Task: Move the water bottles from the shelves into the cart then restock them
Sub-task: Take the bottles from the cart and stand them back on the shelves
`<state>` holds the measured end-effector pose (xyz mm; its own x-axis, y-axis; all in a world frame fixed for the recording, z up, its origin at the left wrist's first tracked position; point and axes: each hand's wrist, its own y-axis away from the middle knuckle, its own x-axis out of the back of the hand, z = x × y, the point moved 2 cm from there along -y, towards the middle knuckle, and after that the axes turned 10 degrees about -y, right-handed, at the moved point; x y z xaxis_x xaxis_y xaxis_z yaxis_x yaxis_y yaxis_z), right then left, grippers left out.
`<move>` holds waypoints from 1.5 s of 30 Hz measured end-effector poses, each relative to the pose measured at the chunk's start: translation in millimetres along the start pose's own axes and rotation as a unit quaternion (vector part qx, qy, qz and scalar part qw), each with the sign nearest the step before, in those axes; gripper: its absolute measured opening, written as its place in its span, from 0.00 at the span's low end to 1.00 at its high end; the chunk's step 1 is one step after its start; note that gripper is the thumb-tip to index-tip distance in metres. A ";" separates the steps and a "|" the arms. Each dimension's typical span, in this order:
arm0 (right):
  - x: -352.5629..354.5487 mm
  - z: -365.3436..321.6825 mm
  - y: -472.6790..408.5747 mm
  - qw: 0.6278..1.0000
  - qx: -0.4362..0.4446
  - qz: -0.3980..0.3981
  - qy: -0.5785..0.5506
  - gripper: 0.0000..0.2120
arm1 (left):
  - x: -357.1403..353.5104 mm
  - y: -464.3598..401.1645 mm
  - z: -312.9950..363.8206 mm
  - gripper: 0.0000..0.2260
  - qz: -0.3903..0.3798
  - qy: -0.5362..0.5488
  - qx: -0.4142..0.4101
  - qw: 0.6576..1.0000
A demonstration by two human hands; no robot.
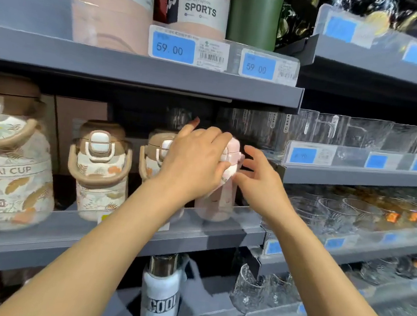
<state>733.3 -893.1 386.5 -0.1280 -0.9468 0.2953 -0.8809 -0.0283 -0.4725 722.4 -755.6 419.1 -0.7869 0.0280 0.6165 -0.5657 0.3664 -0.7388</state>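
Observation:
A pink water bottle (220,197) stands at the right end of the middle shelf (194,236). My left hand (194,161) grips its lid from above, fingers curled over the top. My right hand (259,178) hovers just right of the bottle with fingers spread, close to its side but holding nothing. Left of it stand brown-lidded floral bottles: one partly behind my left hand (155,152), one in the middle (99,169), and a large one (10,152) at the far left.
The upper shelf carries tall "SPORTS" bottles (203,5) and a green bottle (254,13) above blue price tags (174,48). A white "COOL" bottle (161,289) stands on the lower shelf. Clear glassware (359,132) fills the shelves to the right.

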 end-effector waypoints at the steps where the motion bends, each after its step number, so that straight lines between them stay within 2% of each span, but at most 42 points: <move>1: 0.7 1.0 -3.8 1.000 -0.011 0.005 -0.018 0.30 | 0.9 -0.2 -1.3 0.22 0.008 0.013 0.006 1.000; 5: -1.2 2.3 -9.8 0.999 -0.025 -0.002 -0.029 0.30 | -0.5 2.2 -1.9 0.19 0.016 0.054 0.021 0.998; 11: 4.3 -5.2 -23.0 0.997 -0.037 0.013 -0.059 0.28 | 6.3 9.3 -2.7 0.19 0.024 0.053 0.023 0.998; 14: 3.6 -5.5 -24.9 0.997 -0.067 -0.032 -0.007 0.27 | 11.4 11.5 -3.1 0.19 0.027 0.058 0.032 0.997; 17: 2.1 -6.3 -23.2 0.995 -0.079 -0.055 -0.002 0.27 | 13.2 11.4 -5.4 0.22 0.023 0.045 0.032 0.998; 24: 2.4 1.7 -19.1 0.989 -0.080 -0.053 -0.115 0.32 | 20.4 7.1 -5.5 0.22 -0.032 0.024 0.010 0.999; 29: -0.1 1.9 -19.8 0.974 -0.040 0.001 -0.225 0.32 | 19.4 8.2 -6.1 0.22 -0.024 0.029 0.000 0.999; 35: -3.8 -1.0 -22.7 0.958 0.025 0.029 -0.285 0.32 | 9.4 3.4 -6.9 0.21 -0.021 0.023 -0.005 0.999; 39: -3.1 -0.1 -22.1 0.959 0.081 0.067 -0.263 0.32 | 1.0 2.9 -5.0 0.21 -0.016 -0.008 -0.006 1.000; 45: -0.1 -5.1 -21.0 0.957 0.142 0.097 -0.233 0.28 | -14.6 -0.2 0.6 0.20 0.037 -0.071 -0.005 0.997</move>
<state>749.4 -890.8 400.6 -0.0009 -0.9815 -0.1916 -0.6927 0.1388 -0.7077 733.8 -756.6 410.2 -0.8532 -0.0758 0.5160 -0.5035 0.3777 -0.7770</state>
